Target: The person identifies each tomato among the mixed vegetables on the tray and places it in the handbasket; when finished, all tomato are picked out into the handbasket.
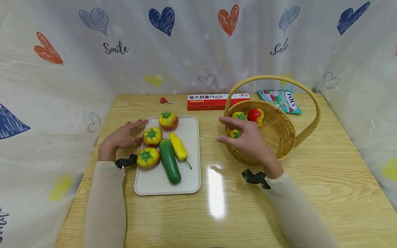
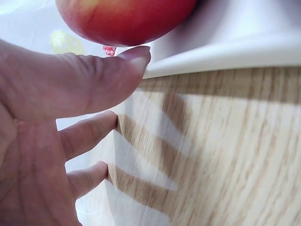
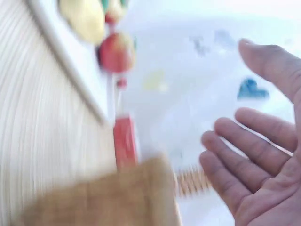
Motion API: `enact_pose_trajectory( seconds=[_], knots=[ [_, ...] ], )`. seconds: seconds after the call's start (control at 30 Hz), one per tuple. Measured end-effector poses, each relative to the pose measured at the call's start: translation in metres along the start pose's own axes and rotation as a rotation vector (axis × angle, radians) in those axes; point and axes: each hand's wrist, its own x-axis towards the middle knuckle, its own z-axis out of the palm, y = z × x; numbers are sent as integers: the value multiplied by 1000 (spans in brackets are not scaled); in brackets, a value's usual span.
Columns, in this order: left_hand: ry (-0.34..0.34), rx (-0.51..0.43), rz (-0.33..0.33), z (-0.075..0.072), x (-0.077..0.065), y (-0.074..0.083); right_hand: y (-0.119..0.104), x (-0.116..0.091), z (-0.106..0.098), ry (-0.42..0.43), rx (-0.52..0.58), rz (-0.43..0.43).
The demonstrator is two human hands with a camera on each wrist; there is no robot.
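My L hand (image 1: 122, 136) is at the L edge of the white tray (image 1: 190, 155), fingers spread wide w/ a gap btwn thumb & the rest. Thumb tip's right by the rim, just beside the middle fruit (image 1: 152, 136); can't tell if it touches either.

My R hand (image 1: 248, 137) hangs over the L side of the basket (image 1: 283, 134), fingers nearly straight, thumb well apart, gripping nothing. R wrist view's a bit blurry, but the palm & straight fingers show OK.

On the tray: middle fruit sits btwn the back fruit (image 1: 169, 121) & front fruit (image 1: 148, 158), all yellow-red w/ green tops. To their R, a cucumber (image 1: 169, 162) lies lengthwise w/ a yellow pepper (image 1: 179, 146) just beside it, stem twd me.

In the basket, L part: a red fruit (image 1: 255, 116), a green-topped fruit (image 1: 239, 115) next to it, & a lower fruit (image 1: 234, 134) partly hidden by my R hand. Handle's up.

Back of table (image 1: 173, 220), L to R: lollipop (image 1: 163, 100), red-white pasta box (image 1: 204, 102), teal sweets bag (image 1: 280, 101) behind basket.
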Motion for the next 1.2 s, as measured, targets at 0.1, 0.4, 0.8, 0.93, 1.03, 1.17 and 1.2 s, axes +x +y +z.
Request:
enact_pose_trajectory(
  seconds=[0.1,0.4,0.8,0.93,1.03,1.17,1.2],
  knots=[
    [1,-2,2,0,0,-2,-9,18,22,-34,142,-10],
    [11,2,25,2,3,-5,-21,73,73,-125,359,-53],
    [8,-14,7,0,1,-2,-21,137,117,-168,222,-36],
    [5,-14,-4,0,1,-4,-19,149,127,-184,135,-5],
    [6,-13,-5,1,1,-4,-16,155,133,-204,64,20],
    [7,-19,-1,0,0,-3,-7,158,141,-239,5,68],
    [7,-19,1,0,0,-2,-4,157,143,-243,2,74]
  ],
)
